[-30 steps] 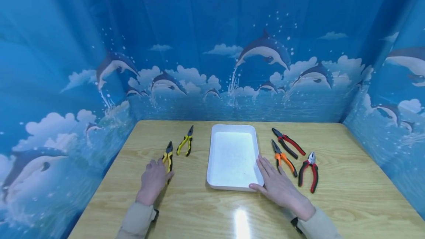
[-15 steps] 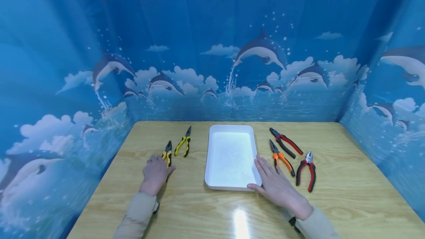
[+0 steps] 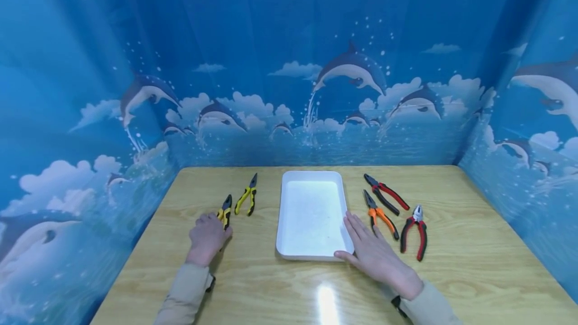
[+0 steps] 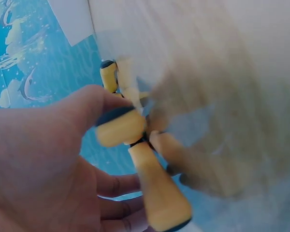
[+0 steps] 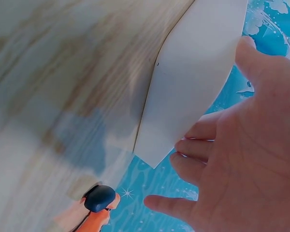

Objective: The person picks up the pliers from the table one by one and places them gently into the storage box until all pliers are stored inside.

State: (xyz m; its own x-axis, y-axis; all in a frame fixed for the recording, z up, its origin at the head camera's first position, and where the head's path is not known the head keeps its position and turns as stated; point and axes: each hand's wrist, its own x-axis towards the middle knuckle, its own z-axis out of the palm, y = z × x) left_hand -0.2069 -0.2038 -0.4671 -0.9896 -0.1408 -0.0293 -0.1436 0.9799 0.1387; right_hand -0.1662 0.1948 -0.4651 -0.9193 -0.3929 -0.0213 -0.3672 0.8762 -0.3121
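Observation:
Low over the left part of the wooden table, my left hand (image 3: 208, 237) grips yellow-and-black pliers (image 3: 227, 210) by the handles. Their dark nose points away from me. The left wrist view shows the thumb at one handle (image 4: 121, 129) and fingers curled behind the other; the head view hides most of the handles under the hand. My right hand (image 3: 372, 255), fingers straight, rests against the right side of a white tray (image 3: 311, 175). Its fingertips lie along the tray's wall (image 5: 183, 72) in the right wrist view, thumb at the near corner.
Slimmer yellow-and-black pliers (image 3: 251, 190) lie just beyond the left hand. Right of the tray are orange-and-black pliers (image 3: 386, 220), red-and-black pliers (image 3: 394, 195) and silver-headed red-and-black pliers (image 3: 423, 239). A blue dolphin curtain (image 3: 271, 149) encloses the table (image 3: 487, 245).
The left hand's fingers have drawn in around the yellow-and-black pliers, whose handles sit closer together. The right hand stays at the tray. The head view has shifted slightly.

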